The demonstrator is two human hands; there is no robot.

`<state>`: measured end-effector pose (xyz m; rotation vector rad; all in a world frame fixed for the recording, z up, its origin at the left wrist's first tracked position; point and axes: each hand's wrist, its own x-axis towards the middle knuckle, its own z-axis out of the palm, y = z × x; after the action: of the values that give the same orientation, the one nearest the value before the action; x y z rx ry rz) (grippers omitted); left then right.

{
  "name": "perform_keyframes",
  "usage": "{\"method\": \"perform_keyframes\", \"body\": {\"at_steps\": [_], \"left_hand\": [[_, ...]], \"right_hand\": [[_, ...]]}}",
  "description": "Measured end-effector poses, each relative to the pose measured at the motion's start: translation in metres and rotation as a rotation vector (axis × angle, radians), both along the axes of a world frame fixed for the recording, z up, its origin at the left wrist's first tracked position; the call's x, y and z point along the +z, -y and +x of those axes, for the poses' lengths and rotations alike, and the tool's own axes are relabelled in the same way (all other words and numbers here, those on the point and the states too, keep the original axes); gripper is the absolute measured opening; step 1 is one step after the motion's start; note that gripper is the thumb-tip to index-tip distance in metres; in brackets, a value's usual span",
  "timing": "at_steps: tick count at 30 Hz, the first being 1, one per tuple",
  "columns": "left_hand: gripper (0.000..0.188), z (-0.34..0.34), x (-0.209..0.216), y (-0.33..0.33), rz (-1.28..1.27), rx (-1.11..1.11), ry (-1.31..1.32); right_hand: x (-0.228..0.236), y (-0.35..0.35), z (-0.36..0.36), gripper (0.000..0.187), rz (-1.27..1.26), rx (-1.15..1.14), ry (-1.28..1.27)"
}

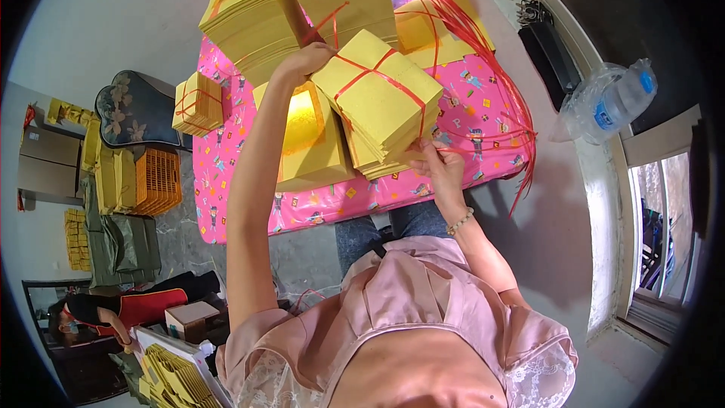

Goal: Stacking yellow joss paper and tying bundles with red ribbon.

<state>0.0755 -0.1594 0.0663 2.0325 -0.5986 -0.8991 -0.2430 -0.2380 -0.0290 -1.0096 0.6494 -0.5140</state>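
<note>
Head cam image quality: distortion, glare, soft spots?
Head view: fisheye bends the window frame, with black corners; head view: strong glare on the gold patch beside the left forearm; head view: tied yellow stack reads fairly sharp, while the co-worker at lower left is too small for fine detail.

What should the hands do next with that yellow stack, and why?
Perhaps the right hand should tug the red ribbon snug: that hand pinches it beside the yellow stack, while the left hand lies along the far left side.
</note>
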Motion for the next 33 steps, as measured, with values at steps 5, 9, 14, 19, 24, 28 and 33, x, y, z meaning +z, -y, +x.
{"method": "perform_keyframes", "body": {"at_steps": [5, 9, 14, 19, 24, 28, 33], "left_hand": [[0.032, 0.003, -0.002, 0.004, 0.045, -0.094, -0.066], [0.029, 0.013, -0.012, -0.015, -0.044, -0.038, -0.111], [0.024, -0.024, 0.014, -0.03, -0.154, 0.033, -0.134], [0.028, -0.041, 0.006, -0.062, -0.702, 0.259, -0.314], [0.035, -0.077, -0.004, -0.042, -0.936, 0.413, -0.36], [0.044, -0.071, -0.04, -0.036, -1.163, 0.57, -0.373], [0.046, -0.096, -0.058, -0.027, -1.121, 0.743, -0.39]], "right_hand": [[0.002, 0.001, -0.001, 0.026, -0.031, -0.005, -0.026], [0.011, -0.007, 0.001, 0.028, -0.055, 0.009, -0.031], [0.024, 0.002, 0.002, 0.021, -0.133, -0.099, 0.068], [0.061, 0.03, 0.022, 0.02, -0.41, -0.208, 0.148], [0.063, 0.067, 0.048, 0.017, -0.63, -0.136, 0.341], [0.052, 0.09, 0.071, 0.016, -0.744, -0.064, 0.482], [0.036, 0.108, 0.076, 0.017, -0.618, 0.089, 0.468]]}}
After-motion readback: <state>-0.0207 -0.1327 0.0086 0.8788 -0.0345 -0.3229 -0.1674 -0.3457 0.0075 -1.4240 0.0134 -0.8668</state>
